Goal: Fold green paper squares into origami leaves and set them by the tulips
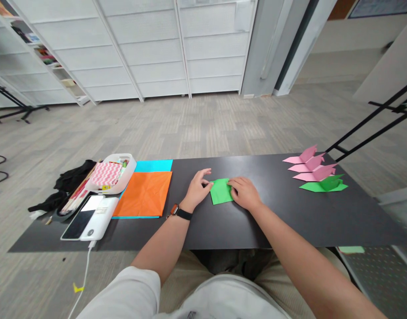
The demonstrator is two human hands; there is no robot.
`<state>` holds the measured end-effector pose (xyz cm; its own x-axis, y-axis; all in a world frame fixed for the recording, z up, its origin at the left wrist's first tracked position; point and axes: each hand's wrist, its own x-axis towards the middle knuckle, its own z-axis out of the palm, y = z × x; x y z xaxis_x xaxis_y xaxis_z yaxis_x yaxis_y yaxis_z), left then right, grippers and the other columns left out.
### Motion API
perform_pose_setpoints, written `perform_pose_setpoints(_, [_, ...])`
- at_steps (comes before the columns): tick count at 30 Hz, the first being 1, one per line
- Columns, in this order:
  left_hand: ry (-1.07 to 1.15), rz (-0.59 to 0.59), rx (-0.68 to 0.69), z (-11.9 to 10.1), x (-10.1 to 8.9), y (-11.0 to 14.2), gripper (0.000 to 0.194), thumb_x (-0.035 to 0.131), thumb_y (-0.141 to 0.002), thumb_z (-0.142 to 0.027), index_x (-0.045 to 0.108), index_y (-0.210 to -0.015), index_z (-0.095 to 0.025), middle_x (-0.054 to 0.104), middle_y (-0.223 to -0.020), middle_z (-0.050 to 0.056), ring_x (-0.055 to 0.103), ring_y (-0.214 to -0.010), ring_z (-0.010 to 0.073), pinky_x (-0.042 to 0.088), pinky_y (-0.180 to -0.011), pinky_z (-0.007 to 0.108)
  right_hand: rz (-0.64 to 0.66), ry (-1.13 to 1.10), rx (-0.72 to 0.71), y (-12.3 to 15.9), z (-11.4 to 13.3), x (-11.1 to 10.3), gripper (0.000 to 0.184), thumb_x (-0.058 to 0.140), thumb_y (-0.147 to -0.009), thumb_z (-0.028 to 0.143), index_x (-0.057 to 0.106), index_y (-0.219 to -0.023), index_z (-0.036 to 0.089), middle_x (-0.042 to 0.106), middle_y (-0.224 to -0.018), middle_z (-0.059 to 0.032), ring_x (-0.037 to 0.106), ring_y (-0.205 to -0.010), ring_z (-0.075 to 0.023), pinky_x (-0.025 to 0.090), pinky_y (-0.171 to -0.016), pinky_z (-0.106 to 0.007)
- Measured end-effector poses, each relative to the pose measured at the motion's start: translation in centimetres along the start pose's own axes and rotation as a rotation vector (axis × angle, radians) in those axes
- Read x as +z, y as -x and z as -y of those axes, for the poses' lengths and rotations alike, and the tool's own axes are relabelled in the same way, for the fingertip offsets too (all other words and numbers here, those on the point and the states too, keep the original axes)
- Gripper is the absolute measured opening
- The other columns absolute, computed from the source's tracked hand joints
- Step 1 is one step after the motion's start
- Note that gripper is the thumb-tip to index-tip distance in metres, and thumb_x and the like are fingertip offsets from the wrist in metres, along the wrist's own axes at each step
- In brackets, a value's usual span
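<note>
A small folded square of green origami paper (221, 192) lies flat on the dark table in front of me. My left hand (199, 188), below a wrist with a black-strapped watch, is at the paper's left edge. Its thumb tip touches the edge, while the index and other fingers are raised and apart. My right hand (246, 192) rests over the right side of the paper with fingers curled, gripping its upper right edge. Part of that side is hidden under the fingers.
Three pink paper cranes (310, 165) and a green paper crane (324, 184) stand in a row at the right. Orange paper (144, 195) lies over blue sheets (155, 165) at the left. Beyond are a white box (126, 177), a phone (79, 221) and a cabled power bank (102, 219).
</note>
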<state>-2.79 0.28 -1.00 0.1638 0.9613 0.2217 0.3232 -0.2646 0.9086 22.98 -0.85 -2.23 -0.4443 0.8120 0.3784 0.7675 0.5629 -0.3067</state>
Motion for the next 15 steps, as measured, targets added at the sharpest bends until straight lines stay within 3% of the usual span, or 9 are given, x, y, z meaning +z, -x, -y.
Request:
perform_pose_setpoints(7, [-0.168,-0.086,0.062,0.4,0.5,0.3,0.046,0.068,-0.092,-0.01,0.062,-0.136,-0.021,0.062,-0.135,0.008,0.072,-0.09,0.0107,0.061,-0.096,0.032,-0.014,-0.005,-0.025,0.1,0.0,0.0,0.03,0.056,-0.094,0.013,0.076,-0.114,0.022,0.077,-0.122,-0.0099,0.067,-0.112,-0.0289,0.052,-0.103,-0.047])
perform_pose_setpoints(15, [-0.234,-0.075,0.016,-1.9,0.7,0.5,0.045,0.066,-0.089,-0.004,0.065,-0.131,-0.021,0.06,-0.134,0.006,0.07,-0.084,0.0086,0.061,-0.096,0.032,-0.017,-0.014,-0.019,0.1,0.3,-0.4,0.029,0.054,-0.1,0.02,0.07,-0.124,0.021,0.074,-0.124,-0.0123,0.065,-0.115,-0.0302,0.05,-0.103,-0.047])
